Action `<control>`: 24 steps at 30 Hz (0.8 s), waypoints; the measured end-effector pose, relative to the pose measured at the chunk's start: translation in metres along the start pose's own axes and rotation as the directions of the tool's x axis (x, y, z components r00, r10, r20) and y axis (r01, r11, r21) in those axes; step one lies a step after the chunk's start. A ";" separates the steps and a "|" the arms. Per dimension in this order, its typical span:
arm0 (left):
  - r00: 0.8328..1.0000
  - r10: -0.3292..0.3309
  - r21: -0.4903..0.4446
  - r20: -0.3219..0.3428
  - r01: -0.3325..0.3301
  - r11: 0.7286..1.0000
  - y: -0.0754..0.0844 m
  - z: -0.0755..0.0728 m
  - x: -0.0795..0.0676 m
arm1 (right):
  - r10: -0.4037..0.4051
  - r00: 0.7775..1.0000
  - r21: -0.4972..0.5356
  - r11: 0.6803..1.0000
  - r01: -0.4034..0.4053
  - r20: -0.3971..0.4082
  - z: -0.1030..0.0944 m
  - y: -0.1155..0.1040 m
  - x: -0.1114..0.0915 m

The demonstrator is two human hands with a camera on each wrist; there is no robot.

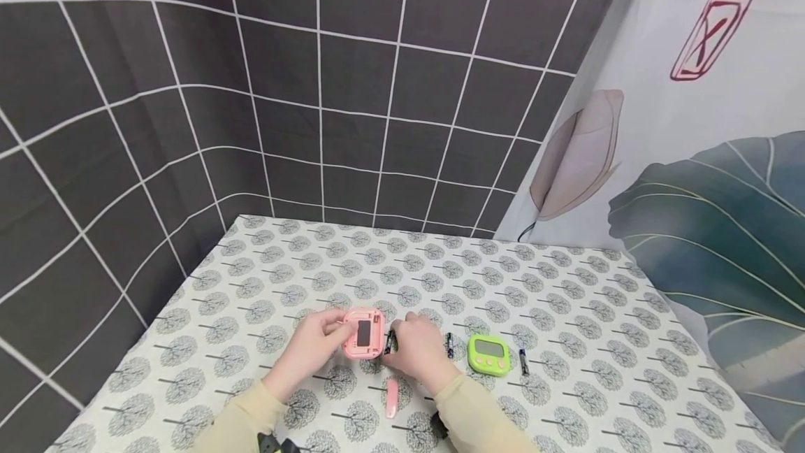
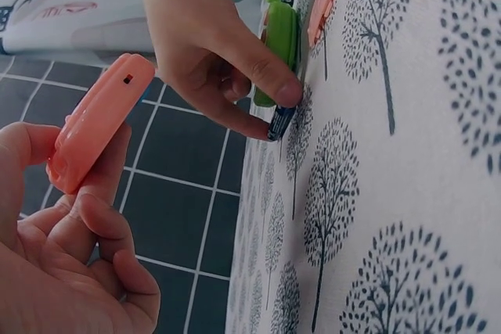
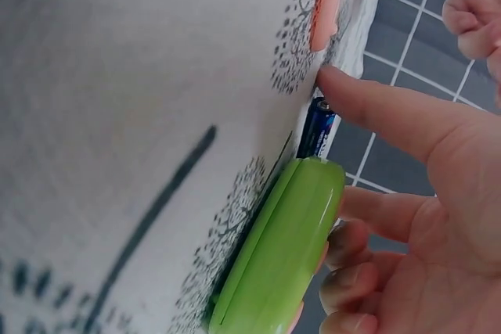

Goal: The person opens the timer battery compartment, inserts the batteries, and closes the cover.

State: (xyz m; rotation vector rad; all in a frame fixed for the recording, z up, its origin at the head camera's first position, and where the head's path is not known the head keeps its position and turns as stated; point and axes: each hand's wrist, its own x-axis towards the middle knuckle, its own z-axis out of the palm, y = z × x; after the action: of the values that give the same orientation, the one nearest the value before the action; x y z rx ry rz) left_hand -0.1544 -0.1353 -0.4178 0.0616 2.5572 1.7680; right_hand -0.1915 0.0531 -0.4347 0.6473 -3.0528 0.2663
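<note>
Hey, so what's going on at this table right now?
A person's left hand holds a pink device above the table, while their right hand pinches a battery. A loose pink piece lies nearer the person. Off to the right, a green device with a screen lies between two more batteries.

The pink timer (image 1: 374, 345) is smooth plastic; at its three o'clock, the green timer (image 1: 488, 355) is glossy plastic. A blue battery (image 3: 318, 131) shines, metal-tipped. The tablecloth (image 1: 383, 284) looks matt.
</note>
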 end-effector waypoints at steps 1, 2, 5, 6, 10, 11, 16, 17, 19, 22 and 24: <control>1.000 0.000 -0.003 0.002 0.000 1.000 0.000 0.000 0.000 | -0.001 1.000 -0.001 1.000 0.001 0.000 0.000 0.000 0.000; 1.000 0.001 -0.004 0.005 0.000 1.000 0.000 0.000 0.000 | 0.001 1.000 -0.001 1.000 -0.001 0.000 0.000 -0.001 0.000; 1.000 0.002 -0.007 0.011 -0.001 1.000 0.000 0.001 0.000 | 0.003 1.000 0.008 1.000 -0.003 -0.002 0.001 -0.001 0.000; 1.000 0.000 -0.006 0.012 0.001 1.000 0.000 0.001 0.000 | 0.003 1.000 0.008 1.000 -0.003 -0.001 0.001 0.000 0.000; 1.000 -0.003 -0.009 0.011 0.003 1.000 0.002 0.002 0.000 | -0.001 1.000 0.018 1.000 0.001 0.003 0.002 0.001 0.000; 1.000 0.000 -0.008 0.008 0.000 1.000 0.002 0.002 0.000 | -0.002 1.000 0.022 1.000 0.002 0.002 0.001 0.002 0.000; 1.000 0.013 -0.004 -0.004 -0.013 1.000 0.004 0.002 -0.001 | -0.039 0.997 0.041 0.998 0.041 -0.059 0.001 0.004 0.000; 1.000 0.014 -0.003 -0.005 -0.014 1.000 0.004 0.002 -0.001 | -0.052 0.995 0.041 0.998 0.055 -0.080 0.001 0.004 0.000; 1.000 0.014 -0.004 -0.006 -0.014 1.000 0.004 0.002 -0.001 | -0.073 0.990 0.040 0.996 0.078 -0.122 0.000 0.004 0.000; 1.000 0.011 -0.001 -0.005 -0.011 1.000 0.004 0.003 -0.001 | -0.095 0.980 0.039 0.994 0.103 -0.175 -0.001 0.004 -0.002; 1.000 0.003 0.002 -0.004 -0.003 1.000 0.003 0.003 0.000 | -0.106 0.974 0.033 0.993 0.115 -0.200 -0.002 0.004 -0.003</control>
State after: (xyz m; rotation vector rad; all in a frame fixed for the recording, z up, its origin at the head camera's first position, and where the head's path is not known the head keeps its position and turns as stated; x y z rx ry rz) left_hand -0.1538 -0.1319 -0.4161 0.0621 2.5634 1.7691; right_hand -0.1904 0.0586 -0.4336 0.7412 -2.8179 0.3731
